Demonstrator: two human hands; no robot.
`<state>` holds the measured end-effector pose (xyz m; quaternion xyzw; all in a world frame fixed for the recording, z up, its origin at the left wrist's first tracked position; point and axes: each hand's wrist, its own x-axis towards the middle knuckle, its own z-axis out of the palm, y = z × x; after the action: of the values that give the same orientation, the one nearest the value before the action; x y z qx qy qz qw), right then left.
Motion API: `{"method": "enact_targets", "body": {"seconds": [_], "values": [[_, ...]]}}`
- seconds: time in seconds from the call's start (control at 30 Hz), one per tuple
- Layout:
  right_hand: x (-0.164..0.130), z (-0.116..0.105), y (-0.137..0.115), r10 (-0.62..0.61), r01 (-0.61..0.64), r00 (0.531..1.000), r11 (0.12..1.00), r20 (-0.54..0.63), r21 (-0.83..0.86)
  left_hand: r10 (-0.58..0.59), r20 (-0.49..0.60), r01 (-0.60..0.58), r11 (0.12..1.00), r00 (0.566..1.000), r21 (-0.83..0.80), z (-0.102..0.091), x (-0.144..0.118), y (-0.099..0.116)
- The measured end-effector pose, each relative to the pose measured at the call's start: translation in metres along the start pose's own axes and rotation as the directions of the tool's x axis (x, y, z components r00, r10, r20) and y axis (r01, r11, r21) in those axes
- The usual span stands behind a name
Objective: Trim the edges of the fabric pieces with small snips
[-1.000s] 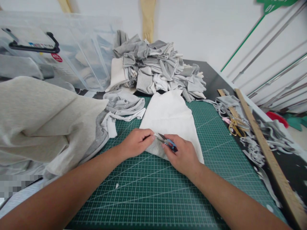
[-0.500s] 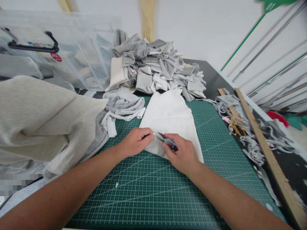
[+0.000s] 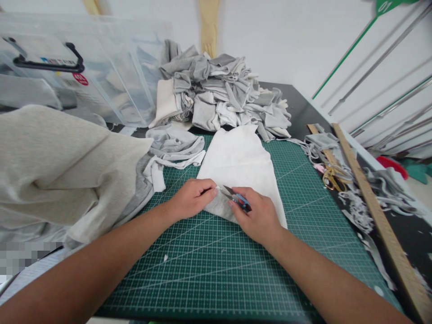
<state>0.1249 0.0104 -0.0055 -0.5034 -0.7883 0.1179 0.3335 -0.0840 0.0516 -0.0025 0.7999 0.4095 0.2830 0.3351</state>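
A white fabric piece (image 3: 238,162) lies flat on the green cutting mat (image 3: 209,265). My left hand (image 3: 191,199) pinches the near edge of the fabric with its fingertips. My right hand (image 3: 258,218) holds small blue-handled thread snips (image 3: 236,196), whose blades point left at the spot where my left fingers grip the cloth. Both hands sit close together at the fabric's near edge.
A heap of grey and white cloth pieces (image 3: 219,94) lies at the back. A large beige fabric bundle (image 3: 57,171) fills the left, with clear plastic bins (image 3: 77,67) behind it. On the right are gold scissors (image 3: 332,177), a wooden ruler (image 3: 378,216) and fabric scraps (image 3: 357,207).
The snips' blades have opened slightly and shifted a little at the fabric edge. Both hands stay in nearly the same place.
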Motion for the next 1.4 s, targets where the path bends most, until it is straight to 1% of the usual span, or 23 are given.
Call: {"method": "enact_targets", "body": {"seconds": [0.3,0.57,1.0,1.4], "values": [[0.0003,0.0011,0.0014,0.005,-0.006,1.000,1.000,0.031,0.018,0.013,0.026,-0.013,1.000,1.000,0.005,0.0001,-0.0006,0.0006],[-0.0005,0.0019,0.0013,-0.016,0.016,1.000,0.999,0.016,0.033,0.024,0.033,-0.025,1.000,0.999,0.019,-0.0004,-0.0006,0.0017],[-0.0007,0.0021,0.0012,-0.024,0.023,0.999,0.998,0.023,0.052,0.053,0.047,-0.055,0.997,0.998,0.049,-0.0001,-0.0002,0.0030],[-0.0009,0.0026,0.0022,-0.029,0.028,0.999,0.999,0.026,0.024,0.080,0.040,-0.082,0.995,0.996,0.048,0.0003,0.0001,0.0026]]}}
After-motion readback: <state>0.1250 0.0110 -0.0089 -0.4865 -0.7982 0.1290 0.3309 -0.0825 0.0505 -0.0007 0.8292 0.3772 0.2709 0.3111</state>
